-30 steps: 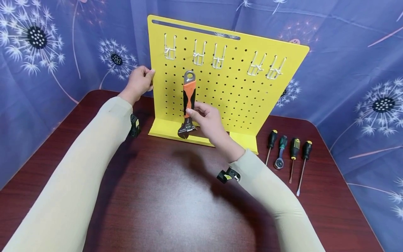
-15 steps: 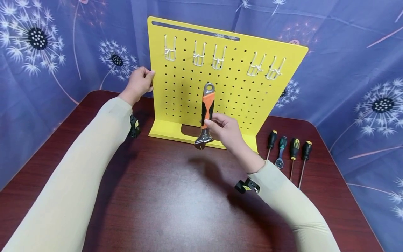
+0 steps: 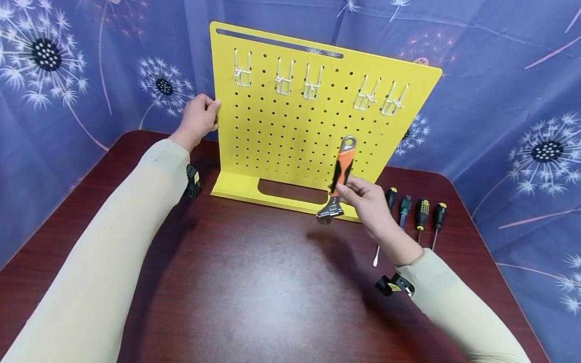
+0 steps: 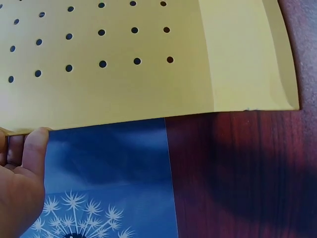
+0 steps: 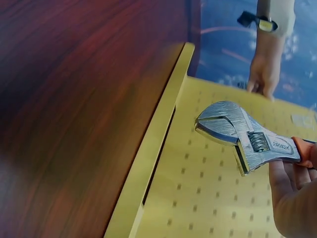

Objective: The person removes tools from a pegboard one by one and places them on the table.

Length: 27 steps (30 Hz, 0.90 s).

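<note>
My right hand [image 3: 369,206] holds an adjustable wrench [image 3: 343,169] by its orange and black handle, jaw end down and holed end up, in front of the lower right of the yellow pegboard [image 3: 281,128]. The right wrist view shows the steel wrench head [image 5: 237,131] close, with the knurled screw visible. At the board's left edge, my left hand [image 3: 198,118] pinches the panel between thumb and fingers; in the left wrist view the thumb [image 4: 37,148] lies along that edge.
Several white wire hooks [image 3: 283,83] hang along the pegboard's upper part. On the right of the dark wooden table [image 3: 254,282] lie screwdrivers [image 3: 422,214] and a green-handled ratchet [image 3: 405,206], partly covered by the right arm. A patterned blue curtain [image 3: 522,101] stands behind.
The right hand has carried the adjustable wrench to the right and lower across the board's front, over towards the screwdrivers. The left hand keeps its hold on the board's edge.
</note>
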Available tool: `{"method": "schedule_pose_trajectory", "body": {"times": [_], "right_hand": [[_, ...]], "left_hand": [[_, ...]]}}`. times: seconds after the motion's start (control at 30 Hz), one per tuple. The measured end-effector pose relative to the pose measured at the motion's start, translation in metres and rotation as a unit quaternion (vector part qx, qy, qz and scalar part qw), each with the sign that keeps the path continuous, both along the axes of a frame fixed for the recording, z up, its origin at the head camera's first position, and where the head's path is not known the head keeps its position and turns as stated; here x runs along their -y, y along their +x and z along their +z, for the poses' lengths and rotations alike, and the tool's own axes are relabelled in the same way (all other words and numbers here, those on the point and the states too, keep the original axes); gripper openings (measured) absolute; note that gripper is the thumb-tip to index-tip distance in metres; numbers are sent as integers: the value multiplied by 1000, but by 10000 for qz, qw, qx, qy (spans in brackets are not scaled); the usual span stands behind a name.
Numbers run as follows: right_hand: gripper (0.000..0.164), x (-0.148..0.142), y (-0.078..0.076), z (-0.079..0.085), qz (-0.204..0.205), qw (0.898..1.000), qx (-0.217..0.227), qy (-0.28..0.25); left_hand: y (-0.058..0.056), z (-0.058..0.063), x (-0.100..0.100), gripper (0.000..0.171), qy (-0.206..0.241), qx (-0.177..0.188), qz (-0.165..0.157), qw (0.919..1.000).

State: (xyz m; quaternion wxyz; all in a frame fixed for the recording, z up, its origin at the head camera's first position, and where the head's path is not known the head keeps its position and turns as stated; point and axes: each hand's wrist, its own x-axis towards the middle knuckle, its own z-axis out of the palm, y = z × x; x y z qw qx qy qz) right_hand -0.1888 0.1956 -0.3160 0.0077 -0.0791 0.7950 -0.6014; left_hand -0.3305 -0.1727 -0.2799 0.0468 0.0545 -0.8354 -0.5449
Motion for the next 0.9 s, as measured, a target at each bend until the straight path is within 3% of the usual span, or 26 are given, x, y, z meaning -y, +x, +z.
{"method": "schedule_pose_trajectory", "body": {"times": [0.27,0.5,0.7,0.9], "right_hand": [[28,-48,7,6,-451,9985,216,-212],[27,-93,2,9,-508,9946,770,-474],[24,-129,-2,6,-857,9849,1334,-691],[22,-157,-2,3,-1049,9766,1576,-1020]], "left_hand": [[0,1,4,23,95,71,1,9999],[3,2,8,24,35,1,-17,10000],[5,3,8,24,58,68,-154,9998],[4,4,12,24,67,103,-173,9998]]}}
